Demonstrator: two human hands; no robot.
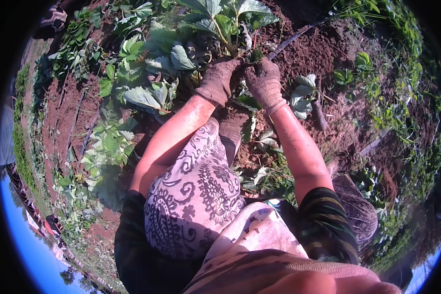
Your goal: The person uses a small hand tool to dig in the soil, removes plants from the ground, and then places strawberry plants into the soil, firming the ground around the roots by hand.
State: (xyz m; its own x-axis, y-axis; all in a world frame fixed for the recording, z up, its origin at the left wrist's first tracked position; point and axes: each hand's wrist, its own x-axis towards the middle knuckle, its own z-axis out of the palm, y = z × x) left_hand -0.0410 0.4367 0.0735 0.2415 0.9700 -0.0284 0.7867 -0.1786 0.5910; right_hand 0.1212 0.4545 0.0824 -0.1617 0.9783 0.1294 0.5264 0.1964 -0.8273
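A leafy plant, by its leaves a strawberry plant (226, 31), stands in front of me, its stems converging between my hands. My left hand (218, 78), in a soil-stained knit glove, is closed around the base of the stems. Close beside it, my right hand (264, 79), gloved the same way, has its fingers curled in. A small dark green clump (256, 56) shows at the right fingertips; whether they grip it cannot be told. From behind that hand a dark hose or strip (292, 40) runs to the upper right.
Loose reddish soil (316, 51) lies to the right. Cut or wilted leaves (303, 95) and a short dark stick-like piece (319, 114) rest there. My shoe (230, 134) is below the hands. More leafy plants (110, 136) grow left; weeds (393, 106) line the right.
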